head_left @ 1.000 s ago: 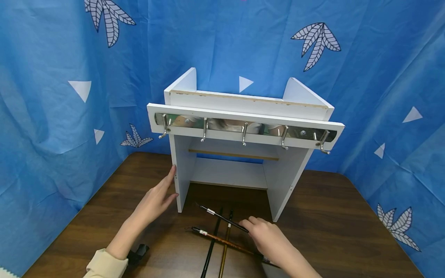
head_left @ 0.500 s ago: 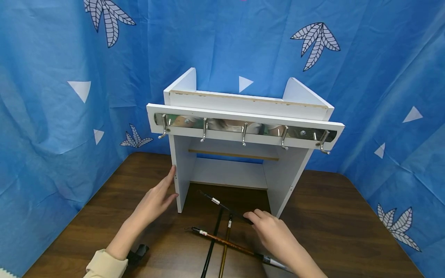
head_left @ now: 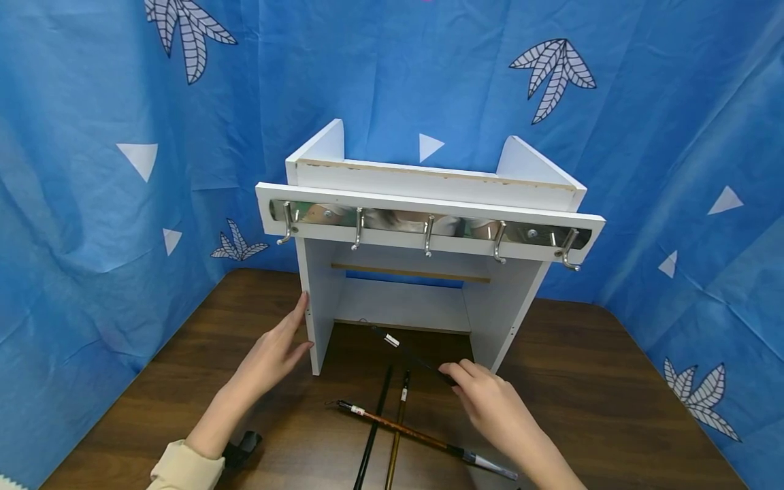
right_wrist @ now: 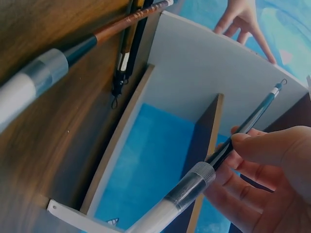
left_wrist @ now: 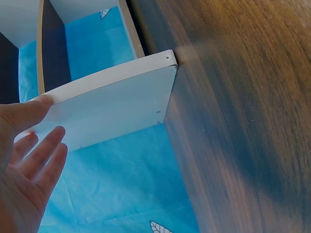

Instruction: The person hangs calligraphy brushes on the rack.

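A white hook rack with shelves (head_left: 437,189) stands upright on the table. My left hand (head_left: 272,357) is at its left side panel (left_wrist: 121,104), the thumb touching the front edge and the fingers loosely extended along the outer face. In my right hand (head_left: 486,405) a dark calligraphy brush (right_wrist: 260,109) is pinched between thumb and fingers. Its clear-capped tip (right_wrist: 187,187) shows in the right wrist view, and its hanging loop points toward the rack. A brown calligraphy brush (head_left: 407,430) lies across a black brush (head_left: 369,439) and a gold brush (head_left: 397,435) on the table.
Several metal hooks (head_left: 429,237) jut forward from the rack's front board, above both hands. A dark object (head_left: 241,447) lies by my left forearm. Blue curtains (head_left: 392,68) hang behind the brown table (head_left: 588,381).
My right hand has moved forward and slightly right with the dark brush, bringing its loop end closer to the rack. The brown brush's capped tip is uncovered. My left hand stays put.
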### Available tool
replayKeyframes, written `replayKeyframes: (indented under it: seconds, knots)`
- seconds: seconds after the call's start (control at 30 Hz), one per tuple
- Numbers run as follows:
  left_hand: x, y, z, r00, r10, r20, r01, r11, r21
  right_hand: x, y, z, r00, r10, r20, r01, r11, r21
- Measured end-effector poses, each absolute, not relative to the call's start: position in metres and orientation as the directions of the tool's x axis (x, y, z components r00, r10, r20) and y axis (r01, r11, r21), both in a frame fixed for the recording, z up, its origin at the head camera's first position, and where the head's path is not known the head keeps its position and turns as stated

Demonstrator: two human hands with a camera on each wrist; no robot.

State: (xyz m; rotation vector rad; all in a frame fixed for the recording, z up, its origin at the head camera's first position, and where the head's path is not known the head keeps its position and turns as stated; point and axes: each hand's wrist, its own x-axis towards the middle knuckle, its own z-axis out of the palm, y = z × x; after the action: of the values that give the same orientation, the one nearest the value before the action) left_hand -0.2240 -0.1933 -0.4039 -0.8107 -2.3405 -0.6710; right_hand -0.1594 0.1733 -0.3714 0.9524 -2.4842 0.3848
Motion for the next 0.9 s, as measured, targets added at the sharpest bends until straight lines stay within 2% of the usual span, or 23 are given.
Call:
replayKeyframes:
  seconds: [0.2, 0.5, 0.9]
  knots:
    - [-0.224, -0.193, -0.404, -0.663, 0.387, 0.641, 0.667, 0.694, 0.272, -0.161, 0.179, -0.366, -0.654, -0.522, 0.547, -0.669, 0.737, -0.098]
    - [-0.224, -0.194, -0.404, -0.685, 0.377, 0.624, 0.648, 0.707, 0.285, -0.163, 0.183, -0.361, -0.602, -0.497, 0.626, -0.681, 0.729, -0.076]
    - [-0.225, -0.194, -0.405, -0.660, 0.388, 0.644, 0.671, 0.690, 0.272, -0.163, 0.183, -0.358, -0.579, -0.474, 0.663, -0.682, 0.727, -0.075]
